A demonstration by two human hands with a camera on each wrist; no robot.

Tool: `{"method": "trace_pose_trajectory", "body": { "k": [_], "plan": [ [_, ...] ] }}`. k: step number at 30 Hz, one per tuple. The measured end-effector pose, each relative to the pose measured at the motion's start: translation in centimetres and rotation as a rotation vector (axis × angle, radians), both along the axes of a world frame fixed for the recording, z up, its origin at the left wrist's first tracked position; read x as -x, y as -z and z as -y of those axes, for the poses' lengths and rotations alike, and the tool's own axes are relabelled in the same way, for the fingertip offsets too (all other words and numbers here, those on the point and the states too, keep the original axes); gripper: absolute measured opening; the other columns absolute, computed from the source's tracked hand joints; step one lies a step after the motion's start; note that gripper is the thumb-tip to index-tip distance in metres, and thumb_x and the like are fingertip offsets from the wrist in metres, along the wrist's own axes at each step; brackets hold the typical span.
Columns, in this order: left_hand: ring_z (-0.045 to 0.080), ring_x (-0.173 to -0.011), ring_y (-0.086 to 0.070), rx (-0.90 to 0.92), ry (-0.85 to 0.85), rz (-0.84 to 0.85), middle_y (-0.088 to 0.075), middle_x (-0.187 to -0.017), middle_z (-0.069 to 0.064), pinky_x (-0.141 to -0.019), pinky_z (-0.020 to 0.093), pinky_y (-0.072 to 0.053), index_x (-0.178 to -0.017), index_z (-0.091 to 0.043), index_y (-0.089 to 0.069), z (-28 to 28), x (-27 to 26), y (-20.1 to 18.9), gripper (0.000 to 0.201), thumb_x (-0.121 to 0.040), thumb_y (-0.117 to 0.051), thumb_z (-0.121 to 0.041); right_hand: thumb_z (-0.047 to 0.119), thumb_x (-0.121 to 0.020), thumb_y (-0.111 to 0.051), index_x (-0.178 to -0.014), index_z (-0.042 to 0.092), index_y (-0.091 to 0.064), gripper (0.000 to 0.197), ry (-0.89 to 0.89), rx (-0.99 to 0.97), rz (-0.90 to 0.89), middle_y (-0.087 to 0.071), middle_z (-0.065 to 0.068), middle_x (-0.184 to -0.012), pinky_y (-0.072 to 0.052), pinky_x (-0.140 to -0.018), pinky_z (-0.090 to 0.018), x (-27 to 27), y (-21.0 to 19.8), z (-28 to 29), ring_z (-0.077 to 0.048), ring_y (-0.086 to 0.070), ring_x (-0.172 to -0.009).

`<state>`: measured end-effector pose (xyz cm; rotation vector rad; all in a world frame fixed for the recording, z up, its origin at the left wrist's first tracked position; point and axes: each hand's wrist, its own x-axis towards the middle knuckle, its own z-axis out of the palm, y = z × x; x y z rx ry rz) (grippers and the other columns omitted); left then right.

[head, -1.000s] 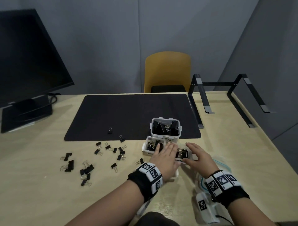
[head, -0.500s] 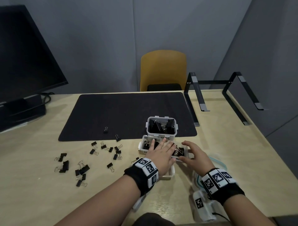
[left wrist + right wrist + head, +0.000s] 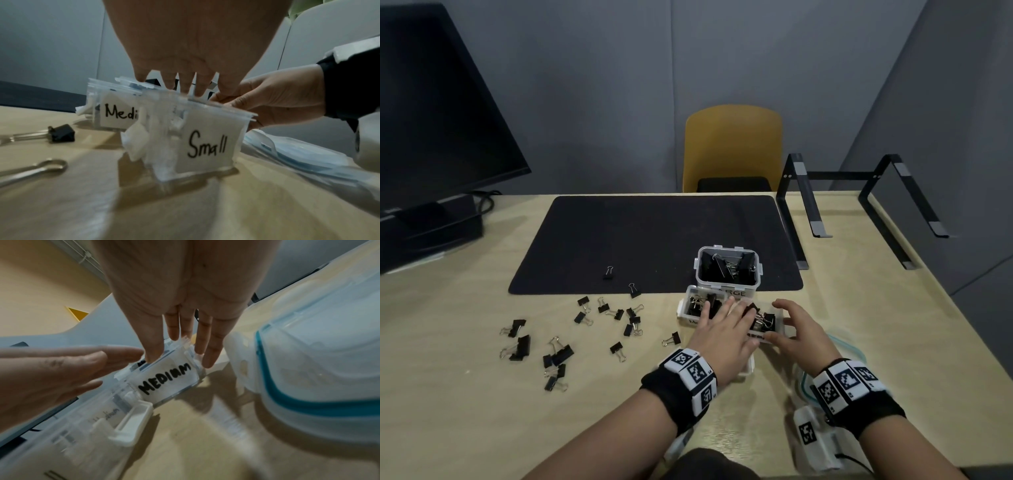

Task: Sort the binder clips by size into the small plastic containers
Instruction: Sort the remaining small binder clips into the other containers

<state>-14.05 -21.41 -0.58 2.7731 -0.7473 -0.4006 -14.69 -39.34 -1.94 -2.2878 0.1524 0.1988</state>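
- Desk [image 3: 825, 308]: three clear tubs are grouped.
- Large tub [image 3: 727, 265] is filled with clips.
- Medium tub [image 3: 774, 325] is touched by flat left hand [image 3: 726, 337] and right hand [image 3: 804, 334], fingers straight.

Black binder clips [image 3: 558, 354]; clear containers [image 3: 727, 270]; black mat [image 3: 654, 236]; yellow chair [image 3: 732, 144].

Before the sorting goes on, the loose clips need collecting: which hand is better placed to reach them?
Probably the left. The loose binder clips lie on the table left of the left hand. The right hand sits on the far side of the containers.
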Motion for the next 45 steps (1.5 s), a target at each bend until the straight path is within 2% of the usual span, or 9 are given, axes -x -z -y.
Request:
{"method": "trace_pose_trajectory", "body": {
  "k": [5,8,14,21,25,32,38,43,45],
  "plan": [
    [0.014,-0.139,-0.023,0.172,-0.181,0.095,-0.034,-0.147,-0.007,-0.116,0.034,-0.012,-0.140,-0.026,-0.038,-2.2,0.6,-1.2,0.045,-0.098,-0.037,-0.041,0.019,-0.081,-0.071,-0.135,0.021,-0.040,0.063,0.015,-0.006,-0.020,-0.048,0.001,-0.136,-0.049,-0.096,-0.040,0.2,-0.3,-0.1,-0.016,-0.051,-0.120],
    [0.007,-0.128,-0.035,0.219,-0.322,0.077,-0.043,-0.135,-0.012,-0.110,0.029,-0.025,-0.132,-0.028,-0.046,-5.2,1.1,-1.5,0.036,-0.097,-0.041,-0.036,0.022,-0.083,-0.068,-0.139,0.022,-0.035,0.065,0.007,0.006,-0.027,-0.044,0.001,-0.140,-0.047,-0.099,-0.041,0.5,-0.3,-0.1,-0.017,-0.048,-0.125],
    [0.011,-0.121,-0.042,0.194,-0.631,0.049,-0.049,-0.131,-0.008,-0.106,0.028,-0.035,-0.127,-0.022,-0.053,-12.4,2.0,-0.8,0.032,-0.095,-0.046,-0.023,0.023,-0.083,-0.068,-0.140,0.023,-0.034,0.067,0.021,0.002,-0.030,-0.044,0.000,-0.141,-0.047,-0.098,-0.044,0.6,-0.2,-0.4,-0.018,-0.048,-0.126],
    [0.024,-0.119,-0.042,-0.015,-0.942,0.017,-0.046,-0.133,0.005,-0.097,0.035,-0.041,-0.128,-0.015,-0.050,-18.5,2.4,1.0,0.037,-0.091,-0.048,-0.013,0.025,-0.083,-0.068,-0.139,0.024,-0.036,0.065,0.015,0.035,-0.014,-0.043,0.001,-0.143,-0.045,-0.100,-0.043,0.6,0.0,-0.3,-0.018,-0.048,-0.125],
    [0.025,-0.111,-0.045,-0.101,-0.968,0.022,-0.050,-0.124,0.006,-0.090,0.034,-0.044,-0.120,-0.016,-0.053,-19.5,2.0,1.9,0.038,-0.085,-0.045,-0.003,0.024,-0.083,-0.068,-0.138,0.025,-0.037,0.062,0.020,0.034,-0.010,-0.043,0.001,-0.142,-0.045,-0.100,-0.043,0.6,0.0,-0.4,-0.019,-0.048,-0.125],
    [0.023,-0.103,-0.048,-0.077,-0.941,-0.033,-0.053,-0.113,0.006,-0.077,0.029,-0.044,-0.105,-0.012,-0.059,-20.0,1.1,1.8,0.030,-0.085,-0.044,0.004,0.025,-0.083,-0.068,-0.139,0.024,-0.037,0.063,0.020,0.035,-0.017,-0.042,0.003,-0.143,-0.045,-0.101,-0.042,0.7,-0.1,-0.5,-0.017,-0.047,-0.126],
    [0.023,-0.109,-0.047,0.022,-0.929,0.010,-0.049,-0.123,0.007,-0.082,0.030,-0.043,-0.113,-0.014,-0.057,-18.8,0.9,1.1,0.033,-0.089,-0.044,0.004,0.025,-0.083,-0.068,-0.138,0.025,-0.038,0.063,0.038,0.006,-0.031,-0.045,0.003,-0.140,-0.046,-0.099,-0.040,0.7,-0.2,-0.5,-0.016,-0.049,-0.123],
    [0.023,-0.116,-0.048,0.195,-0.857,0.029,-0.039,-0.134,0.010,-0.096,0.032,-0.043,-0.124,-0.015,-0.051,-16.2,0.6,-0.6,0.038,-0.092,-0.041,0.004,0.025,-0.082,-0.069,-0.137,0.026,-0.038,0.063,0.051,-0.007,-0.039,-0.046,0.003,-0.140,-0.046,-0.099,-0.040,0.7,-0.2,-0.5,-0.017,-0.050,-0.123],
    [0.022,-0.116,-0.048,0.240,-0.806,0.025,-0.037,-0.135,0.011,-0.095,0.027,-0.040,-0.129,-0.014,-0.049,-15.0,0.4,-1.0,0.040,-0.093,-0.041,0.004,0.024,-0.082,-0.069,-0.137,0.026,-0.038,0.063,0.053,-0.008,-0.038,-0.047,0.003,-0.139,-0.046,-0.099,-0.041,0.8,-0.2,-0.5,-0.017,-0.049,-0.123]
  ]
}}
